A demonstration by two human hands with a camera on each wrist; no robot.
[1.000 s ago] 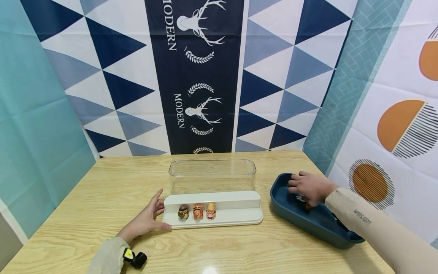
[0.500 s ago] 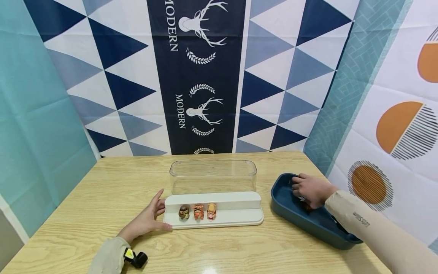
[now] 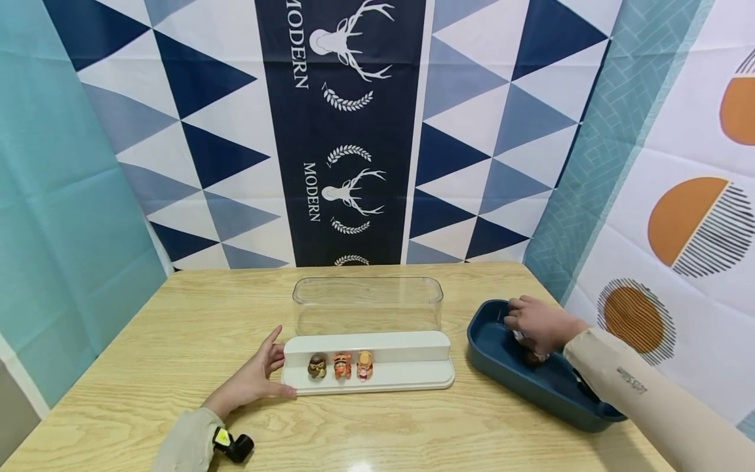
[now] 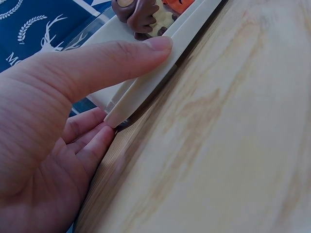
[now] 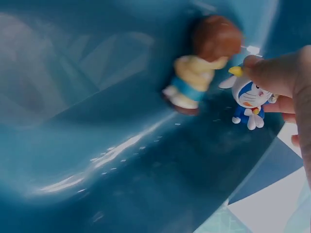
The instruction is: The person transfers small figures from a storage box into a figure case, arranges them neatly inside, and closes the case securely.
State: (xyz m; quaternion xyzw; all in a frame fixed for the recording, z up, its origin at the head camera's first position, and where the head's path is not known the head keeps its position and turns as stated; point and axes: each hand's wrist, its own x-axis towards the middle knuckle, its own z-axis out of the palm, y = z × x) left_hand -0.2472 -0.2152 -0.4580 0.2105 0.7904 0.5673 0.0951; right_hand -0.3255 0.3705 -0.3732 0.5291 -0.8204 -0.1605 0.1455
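The right hand pinches a Doraemon figurine near a brown-haired figurine in the blue tub; the left hand grips a white base before a clear cover.

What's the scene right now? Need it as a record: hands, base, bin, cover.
left_hand: left hand grips the left end of the white display base
right_hand: right hand pinches the Doraemon figurine inside the blue bin
base_row: owl figurine, Tigger figurine, bear figurine, left to right in the head view
base_free_space: right part of the ledge
bin_other: brown-haired figurine, blurred
cover: clear cover off, behind the base
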